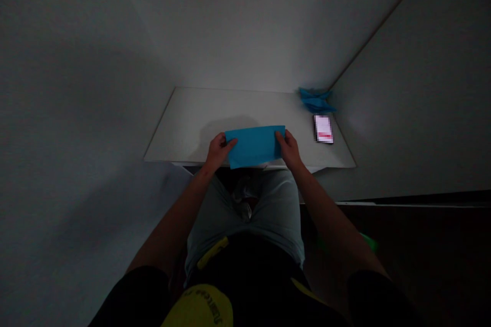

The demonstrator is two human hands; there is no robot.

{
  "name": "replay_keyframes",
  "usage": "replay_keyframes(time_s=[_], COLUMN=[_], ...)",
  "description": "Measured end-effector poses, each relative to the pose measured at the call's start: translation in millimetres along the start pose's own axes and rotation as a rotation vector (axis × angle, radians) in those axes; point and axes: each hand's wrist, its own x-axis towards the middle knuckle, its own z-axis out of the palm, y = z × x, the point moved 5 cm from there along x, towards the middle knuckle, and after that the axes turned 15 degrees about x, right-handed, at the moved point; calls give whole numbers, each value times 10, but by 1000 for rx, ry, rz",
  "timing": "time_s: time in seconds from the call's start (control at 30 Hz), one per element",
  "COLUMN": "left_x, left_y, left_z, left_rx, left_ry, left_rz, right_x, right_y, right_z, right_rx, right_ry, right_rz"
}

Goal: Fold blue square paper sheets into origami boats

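A flat blue rectangular sheet [255, 147], looking like paper or thin cloth, spans the gap between my hands at the front edge of the white tabletop [192, 117]. My left hand [219, 151] pinches its left end, thumb on top and fingers beneath. At the upper right corner my right hand [288, 148] grips it the same way. The sheet is held roughly level, its lower edge over the table's front edge. The fingers under it are hidden.
In the table's back right corner lies a crumpled or folded blue piece [316, 100]. A phone [324, 129] with a lit, blurred screen rests just in front of it. Grey walls [249, 30] rise behind and at both sides. A green object [369, 241] shows at the lower right.
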Motion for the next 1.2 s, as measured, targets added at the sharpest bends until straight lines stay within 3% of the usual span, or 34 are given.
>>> replay_keyframes(time_s=[0.1, 0.3, 0.4, 0.53, 0.6, 0.73, 0.97, 1.2], left_x=[145, 127, 8, -187, -238, -250, -280, -266], left_y=[36, 5, 59, 165, 181, 179, 147, 117], left_z=[10, 121, 229, 437, 483, 505, 555, 299], left_rx=[4, 392, 568, 761, 833, 913, 947, 842], left_ry=[90, 98, -11, -307, -379, -401, -463, -425], left_rz=[-26, -20, 153, 504, 571, 570, 630, 555], right_x=[87, 18, -79, -239, -313, -413, -442, -373], right_y=[117, 446, 423, 326, 293, 273, 286, 268], right_z=[48, -11, 77, 248, 285, 272, 270, 182], right_rx=[7, -327, -475, -645, -720, -781, -787, -672], right_ry=[-59, -123, -261, -505, -590, -667, -680, -677], right_rz=[4, -100, -221, -294, -305, -328, -333, -288])
